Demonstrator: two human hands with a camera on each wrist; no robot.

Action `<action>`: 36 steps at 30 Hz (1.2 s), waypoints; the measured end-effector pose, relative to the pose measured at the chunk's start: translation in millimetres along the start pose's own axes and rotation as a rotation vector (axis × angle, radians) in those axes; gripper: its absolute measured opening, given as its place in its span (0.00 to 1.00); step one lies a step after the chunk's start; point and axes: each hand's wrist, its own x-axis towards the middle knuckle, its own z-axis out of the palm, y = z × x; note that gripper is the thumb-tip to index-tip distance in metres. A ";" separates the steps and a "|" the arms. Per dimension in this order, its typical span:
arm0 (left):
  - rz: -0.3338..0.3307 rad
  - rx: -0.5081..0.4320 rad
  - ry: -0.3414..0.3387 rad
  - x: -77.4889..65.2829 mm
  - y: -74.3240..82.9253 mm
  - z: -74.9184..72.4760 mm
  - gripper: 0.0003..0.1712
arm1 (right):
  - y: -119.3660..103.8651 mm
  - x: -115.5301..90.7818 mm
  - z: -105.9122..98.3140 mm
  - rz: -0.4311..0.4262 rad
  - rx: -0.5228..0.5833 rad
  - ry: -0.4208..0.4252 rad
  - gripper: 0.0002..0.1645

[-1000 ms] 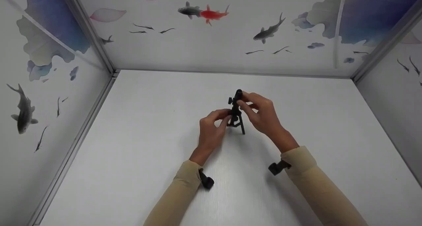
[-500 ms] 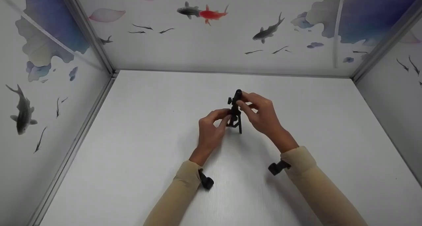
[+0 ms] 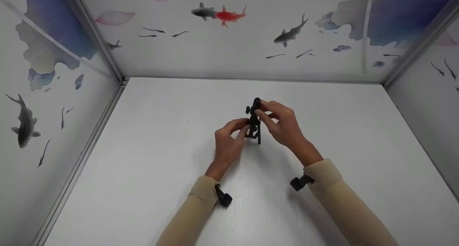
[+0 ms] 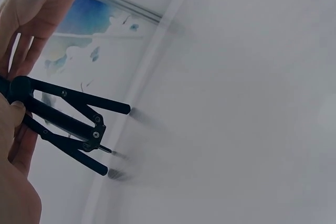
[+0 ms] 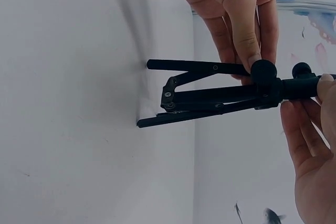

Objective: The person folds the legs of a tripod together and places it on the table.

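Note:
A small black mini tripod (image 3: 254, 119) stands roughly upright near the middle of the white table, its legs only slightly spread. My left hand (image 3: 228, 140) pinches it at the collar where the legs begin, thumb against a round knob (image 5: 263, 72) in the right wrist view. Higher up, my right hand (image 3: 282, 123) holds the centre column between thumb and fingers. A second, smaller knob (image 5: 302, 70) sticks out between the two hands. In the left wrist view, the leg tips (image 4: 124, 108) meet their shadows at the tabletop. The right hand's fingers partly hide the column's top.
White panels painted with fish enclose the table (image 3: 161, 149) at the back and both sides, with metal rails (image 3: 86, 152) along the edges. A black wrist camera (image 3: 224, 196) is strapped on the left sleeve, another black camera (image 3: 301, 182) on the right.
The tripod's front leg has swung left and closer under the column. Both hands keep their hold and shift very slightly left with the tripod.

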 end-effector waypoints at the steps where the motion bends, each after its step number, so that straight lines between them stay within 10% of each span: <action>1: 0.000 0.001 -0.005 0.2 -0.2 0.0 0.12 | 0.0 -0.1 -0.1 0.000 -0.001 -0.001 0.21; 29: 0.043 -0.037 -0.016 -0.9 -6.7 -1.3 0.11 | 10.5 -19.3 1.9 0.131 0.049 0.023 0.21; 36: 0.042 -0.040 -0.022 1.7 -3.5 -1.9 0.12 | 24.1 -33.8 6.4 0.255 0.057 -0.084 0.11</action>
